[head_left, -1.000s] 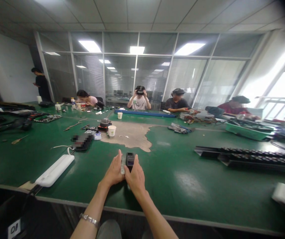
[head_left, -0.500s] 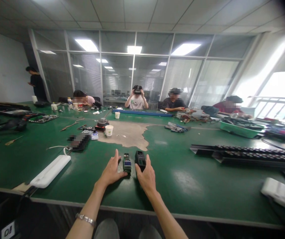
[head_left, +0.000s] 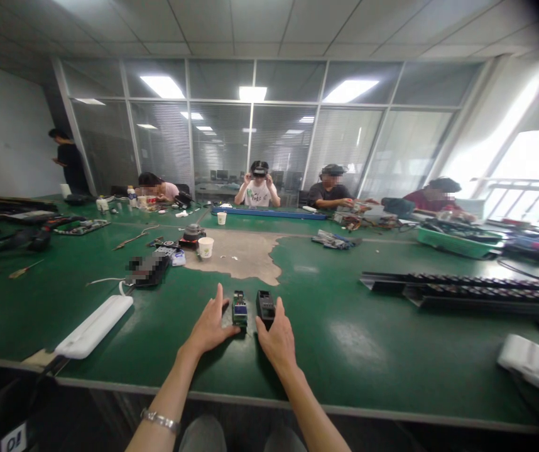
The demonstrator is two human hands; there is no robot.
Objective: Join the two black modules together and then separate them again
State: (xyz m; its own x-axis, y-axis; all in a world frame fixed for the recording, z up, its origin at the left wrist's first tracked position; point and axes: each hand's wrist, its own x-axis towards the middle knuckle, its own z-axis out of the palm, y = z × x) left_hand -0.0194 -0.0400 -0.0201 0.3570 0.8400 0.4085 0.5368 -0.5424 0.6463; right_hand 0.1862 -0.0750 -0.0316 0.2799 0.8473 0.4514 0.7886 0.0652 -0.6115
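- Landmark for everything: the blue-screened circuit board (head_left: 240, 311), centre front, at the desk (head_left: 359, 358). Couldn't tell if it lay flat or was held slightly up.
- Black housing (head_left: 266, 306) was just right of the board, narrow gap between, not touching.
- Key relation: side by side, long axes both running away from the wearer, nearly parallel. Housing's far end leaned a bit toward the board.
- Left hand (head_left: 210, 323) was left of the board and the nearer hand to it. Fingers spread wide, index pointing forward, thumb across the board's near end. Board lay right of those fingers; couldn't tell if they actually gripped it.
- Right hand (head_left: 277, 333) was right of the board and nearer the housing. Fingers partly open to the housing's width: thumb on its left edge, index along its right side, housing held between. Looked like a light hold, my read.
- White bar (head_left: 95, 326) was left of the board, well apart.
- Black device (head_left: 149, 271) was beyond and left of the board; paper cup (head_left: 206, 247) farther beyond it, slightly left.
- Black rails (head_left: 458, 294) were well right of the board.
- Person in a white top (head_left: 257, 191) sat far beyond the board, both hands up at headgear.
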